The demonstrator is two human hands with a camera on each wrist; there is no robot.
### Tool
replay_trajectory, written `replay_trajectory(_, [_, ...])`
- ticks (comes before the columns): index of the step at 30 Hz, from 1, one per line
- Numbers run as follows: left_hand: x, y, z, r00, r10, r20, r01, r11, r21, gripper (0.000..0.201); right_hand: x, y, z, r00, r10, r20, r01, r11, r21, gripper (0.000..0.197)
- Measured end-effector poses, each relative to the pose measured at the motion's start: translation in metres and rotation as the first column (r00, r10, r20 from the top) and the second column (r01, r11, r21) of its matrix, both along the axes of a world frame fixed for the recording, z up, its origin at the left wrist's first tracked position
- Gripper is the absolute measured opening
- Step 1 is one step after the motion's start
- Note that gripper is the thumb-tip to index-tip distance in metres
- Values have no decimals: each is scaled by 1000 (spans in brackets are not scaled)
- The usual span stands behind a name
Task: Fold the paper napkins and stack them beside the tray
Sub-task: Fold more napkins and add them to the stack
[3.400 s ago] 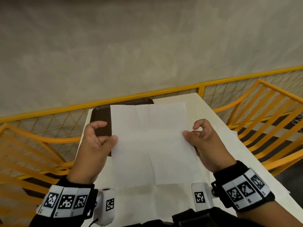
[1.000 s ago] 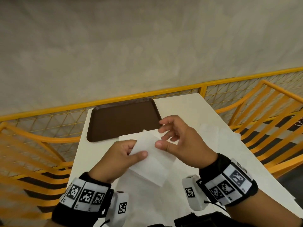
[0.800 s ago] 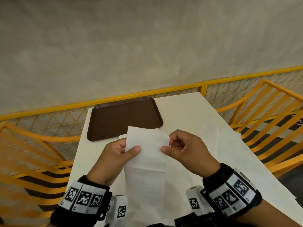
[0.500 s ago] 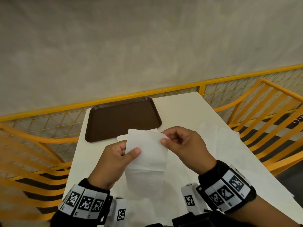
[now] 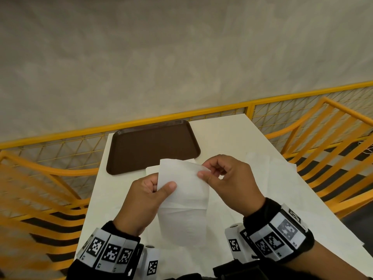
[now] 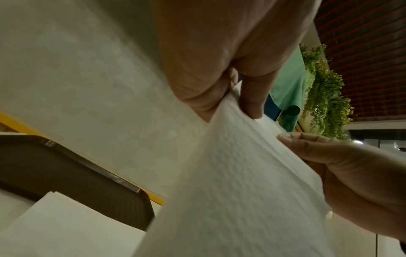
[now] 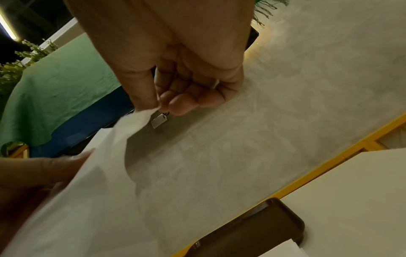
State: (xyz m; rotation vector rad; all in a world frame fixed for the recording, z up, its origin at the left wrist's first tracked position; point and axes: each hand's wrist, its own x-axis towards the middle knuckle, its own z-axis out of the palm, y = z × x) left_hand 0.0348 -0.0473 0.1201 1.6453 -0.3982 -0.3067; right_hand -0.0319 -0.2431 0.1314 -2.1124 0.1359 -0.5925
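A white table (image 5: 228, 136) stands against a plain grey wall (image 5: 161, 57), hemmed by a yellow mesh railing (image 5: 282, 98) at its far edge and by yellow slatted chairs (image 5: 333, 150) on both sides. A brown tray (image 5: 149, 144) sits at the table's far left corner, with nothing in it. Just in front of the tray's near edge lies a folded napkin (image 5: 151, 170), flat on the table and touching or slightly overlapping the tray rim. To the right, unfolded napkins (image 5: 278, 178) are spread on the tabletop. The wrist views show green fabric (image 6: 290, 83) and hanging foliage (image 6: 325, 90) higher in the room.

Above the table, between the tray and the person, a half-folded napkin (image 5: 183, 201) is held up in the air, its lower part hanging down with a crease across the middle. The left hand (image 5: 145, 199) pinches its left edge near the top, thumb in front and fingers behind. The right hand (image 5: 230, 182) pinches the upper right corner between thumb and forefinger, the other fingers curled in. Both wrists wear black bands with square marker tags (image 5: 109, 253).
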Motion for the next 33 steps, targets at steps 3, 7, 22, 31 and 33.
replay_trajectory(3, [-2, -1, -1, 999, 0, 43, -1, 999, 32, 17, 1, 0, -3, 996, -74, 49, 80, 990, -113, 17])
replay_trajectory(7, [-4, -4, -2, 995, 23, 96, -30, 997, 77, 17, 2, 2, -10, 965, -122, 232, 189, 937, -295, 19])
replay_trajectory(22, [-3, -5, -4, 999, 38, -18, -40, 991, -127, 29, 4, -1, -8, 898, 414, -147, -193, 672, 715, 61])
replay_trajectory(31, [12, 10, 9, 944, -3, 331, -29, 995, 91, 33, 5, -10, -1, 909, 333, -252, -249, 916, 314, 59])
replay_trajectory(33, [14, 12, 11, 924, -25, 382, -31, 990, 140, 24, 3, -12, 4, 907, 328, -264, -251, 925, 286, 39])
